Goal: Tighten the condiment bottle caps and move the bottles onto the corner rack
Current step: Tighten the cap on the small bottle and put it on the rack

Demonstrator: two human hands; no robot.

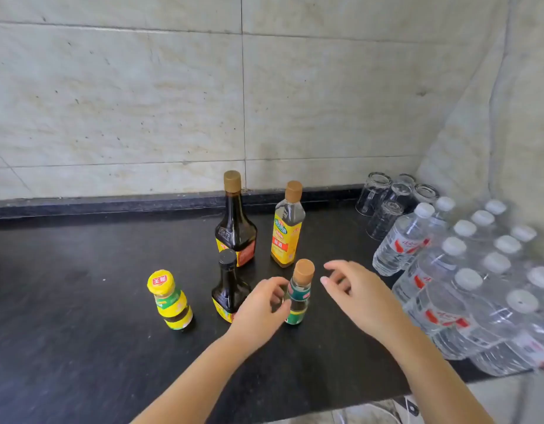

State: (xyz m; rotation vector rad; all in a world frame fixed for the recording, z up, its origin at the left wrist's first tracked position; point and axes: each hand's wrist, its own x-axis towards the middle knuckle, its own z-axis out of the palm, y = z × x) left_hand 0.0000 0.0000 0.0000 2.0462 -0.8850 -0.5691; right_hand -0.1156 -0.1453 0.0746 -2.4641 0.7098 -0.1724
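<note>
Bottles of condiment, five in all, stand upright on the black bench (81,301), grouped near its middle. At the centre of the group, the small green-labelled bottle (298,301) with a tan cap (305,269) sits between the two hands. The left hand (260,307) comes in from 7 o'clock, its fingers curled toward the bottle's side at label height; whether they already grip the glass or only brush it cannot be told. The right hand (356,289) hovers just off the bottle at 3 o'clock, fingers loosely spread and bent, holding nothing and apart from the cap.

Just at 9 o'clock of that bottle stands a dark bottle with a black cap (229,286), partly hidden by the left hand. Further toward 9 o'clock, apart from the others, is a short yellow-capped bottle (171,301). At 11 o'clock, near the tiled wall (142,102), rises a tall dark bottle with a tan cap (235,221), and at 12 o'clock a clear bottle with a yellow label (287,231).

Toward 2 o'clock, upturned glass cups (384,203) cluster by the wall, and a shrink-wrapped pack of water bottles (478,286) fills the bench's 3 o'clock end
</note>
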